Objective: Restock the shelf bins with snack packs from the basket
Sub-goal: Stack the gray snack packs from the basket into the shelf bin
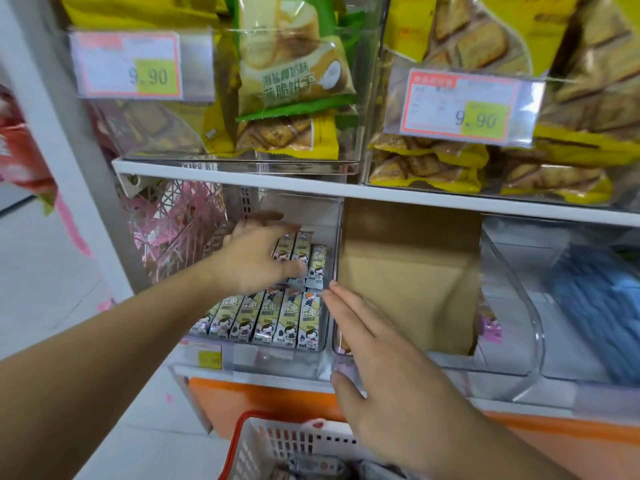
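A clear shelf bin (pixel 330 258) on the lower shelf holds two rows of narrow snack packs (pixel 277 320) printed with a cartoon figure. My left hand (pixel 256 258) reaches into the bin with its fingers spread flat over the back row of packs. My right hand (pixel 374 344) is stretched out straight, its fingertips at the bin's right wall beside the front row, holding nothing. The white basket with a red rim (pixel 256 441) sits below at the bottom edge, with a few packs dimly visible inside.
A clear bin with a brown cardboard insert (pixel 408 271) stands right of the snack bin. Further right is a bin with blue packs (pixel 595 306). The upper shelf carries bins of yellow and green biscuit bags (pixel 294 81) with price tags. A pink wire rack (pixel 180 230) sits left.
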### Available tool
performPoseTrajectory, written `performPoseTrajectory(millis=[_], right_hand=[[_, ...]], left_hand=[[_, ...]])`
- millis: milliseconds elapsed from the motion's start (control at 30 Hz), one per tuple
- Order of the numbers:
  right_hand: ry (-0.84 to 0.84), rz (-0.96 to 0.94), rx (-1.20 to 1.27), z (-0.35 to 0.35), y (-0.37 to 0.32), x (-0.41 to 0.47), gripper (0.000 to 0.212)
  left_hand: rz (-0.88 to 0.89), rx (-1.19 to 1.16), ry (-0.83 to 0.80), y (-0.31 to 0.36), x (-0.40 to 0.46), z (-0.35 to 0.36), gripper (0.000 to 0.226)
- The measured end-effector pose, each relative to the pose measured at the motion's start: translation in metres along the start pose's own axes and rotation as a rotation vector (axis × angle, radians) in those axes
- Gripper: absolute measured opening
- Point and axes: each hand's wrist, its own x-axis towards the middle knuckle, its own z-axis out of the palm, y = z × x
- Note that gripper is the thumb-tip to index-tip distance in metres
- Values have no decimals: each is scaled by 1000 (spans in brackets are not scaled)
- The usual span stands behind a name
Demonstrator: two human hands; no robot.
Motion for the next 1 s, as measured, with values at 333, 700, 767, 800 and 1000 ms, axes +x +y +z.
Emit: performPoseTrajectory(millis=[333, 700, 767, 800, 1000], right_hand=[[43, 132, 14, 44, 15, -74, 38], [-413, 322, 54, 196, 53, -113, 51], [-474, 301, 73, 227, 53, -105, 56], [-497, 287, 84, 241, 51, -100, 55], [-428, 291, -14, 306, 30, -66, 46]], left_hand=[[34, -242, 304, 7, -193, 85, 21], [-405, -208, -198, -76, -301, 245, 94], [-429, -270, -187, -82, -298, 250, 92], [-440, -299, -189, -83, -298, 250, 90], [-454, -336, -157, -79, -297, 251, 81]])
